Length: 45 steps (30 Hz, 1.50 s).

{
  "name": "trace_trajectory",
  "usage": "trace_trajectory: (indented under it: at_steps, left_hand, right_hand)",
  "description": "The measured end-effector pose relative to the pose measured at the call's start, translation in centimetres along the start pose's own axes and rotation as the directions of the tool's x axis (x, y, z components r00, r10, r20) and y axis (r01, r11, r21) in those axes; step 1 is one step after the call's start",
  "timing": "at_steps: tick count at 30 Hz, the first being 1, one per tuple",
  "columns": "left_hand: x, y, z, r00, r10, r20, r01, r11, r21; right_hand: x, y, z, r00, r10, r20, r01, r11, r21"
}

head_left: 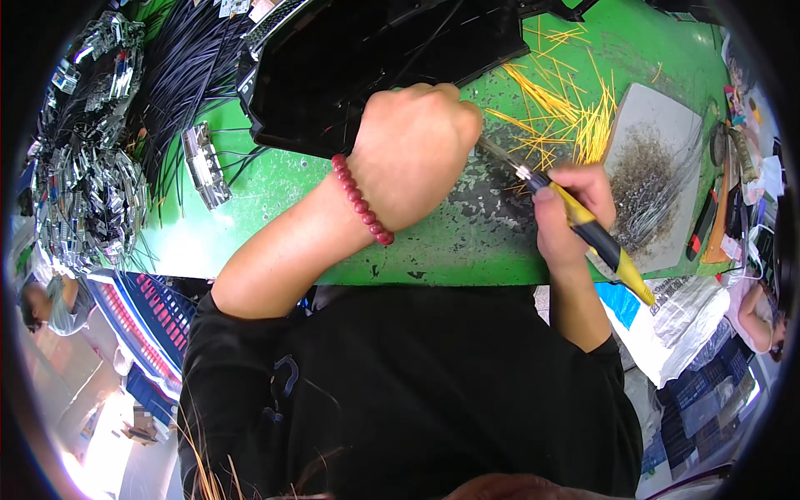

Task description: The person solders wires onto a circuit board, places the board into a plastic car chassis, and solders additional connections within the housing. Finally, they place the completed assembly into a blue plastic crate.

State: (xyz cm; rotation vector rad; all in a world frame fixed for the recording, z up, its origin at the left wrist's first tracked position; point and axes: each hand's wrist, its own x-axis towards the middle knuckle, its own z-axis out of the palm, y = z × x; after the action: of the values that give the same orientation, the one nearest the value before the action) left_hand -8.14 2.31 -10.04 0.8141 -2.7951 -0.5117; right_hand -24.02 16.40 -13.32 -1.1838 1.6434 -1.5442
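Observation:
My right hand (pixel 575 208) grips the yellow and black handle of a soldering iron (pixel 593 229). The iron's metal tip points up and left, toward the knuckles of my left hand (pixel 419 150). That hand is closed, back upward, at the near edge of a large black plastic housing (pixel 333 71); its fingers are turned under, so whatever they hold is hidden. A red bead bracelet (pixel 360 200) circles the left wrist. Many thin yellow wires (pixel 575 112) lie loose beyond the iron.
A grey board (pixel 679 125) with dark residue and silvery strands lies at the right. Black cables (pixel 187 75), a shiny metal-cased part (pixel 206 165) and a heap of similar parts (pixel 92 192) occupy the left of the green table (pixel 450 258). Hand tools (pixel 725 192) line the right edge.

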Motion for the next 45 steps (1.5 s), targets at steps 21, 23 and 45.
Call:
trace_trajectory:
  at_steps: [21,23,45]
  left_hand:
    - [-0.7,0.8,0.7,0.995,-0.082,-0.063,0.084,0.996,0.034]
    - [-0.9,0.8,0.9,0.991,-0.080,-0.104,0.083,0.996,0.029]
    - [-1.7,-0.2,1.8,0.969,-0.105,-0.222,0.078,0.989,-0.126]
  right_hand:
    - [2.2,-0.1,0.8,0.903,-0.348,0.251,0.412,0.866,-0.283]
    - [2.0,0.6,0.7,0.832,-0.434,0.346,0.548,0.745,-0.381]
    - [2.5,0.2,2.8,0.830,-0.352,0.434,0.543,0.689,-0.480]
